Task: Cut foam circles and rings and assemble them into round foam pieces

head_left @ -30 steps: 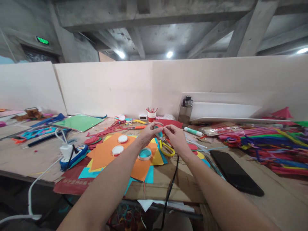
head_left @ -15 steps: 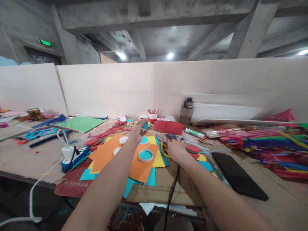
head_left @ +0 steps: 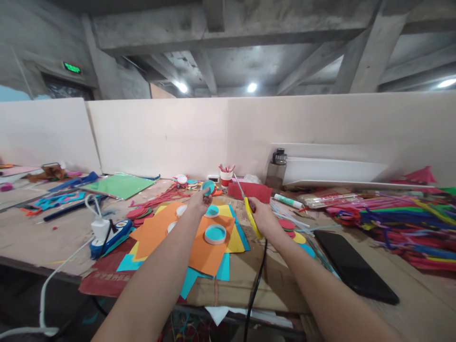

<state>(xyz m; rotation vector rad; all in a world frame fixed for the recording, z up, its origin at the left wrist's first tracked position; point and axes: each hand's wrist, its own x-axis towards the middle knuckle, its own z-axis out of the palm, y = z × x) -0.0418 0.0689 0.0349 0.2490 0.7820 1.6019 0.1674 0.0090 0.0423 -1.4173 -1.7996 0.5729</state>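
Note:
Between the fingers of my left hand (head_left: 200, 203) is a round blue paper disc (head_left: 208, 187), held up above the papers. My right hand (head_left: 261, 213) is closed around a pair of scissors (head_left: 250, 213) with yellow handles, blades pointing up and away. Below my left hand lie orange paper sheets (head_left: 210, 259) fanned over yellow and blue ones. On the orange sheets sit a white-rimmed blue round piece (head_left: 215, 234) and several smaller round pieces, partly behind my left forearm. Red, yellow and blue paper circles (head_left: 287, 224) lie beside my right wrist.
A black phone (head_left: 356, 266) and bundled pipe cleaners (head_left: 388, 213) lie to the right. A bottle (head_left: 276, 170), a cup of red sticks (head_left: 226, 177) and a folded red paper (head_left: 251, 191) stand at the back. A power strip (head_left: 110, 237) is on the left.
My right hand has picked the yellow-handled scissors up off the table and raised them. My left hand has turned the blue disc so its face shows more.

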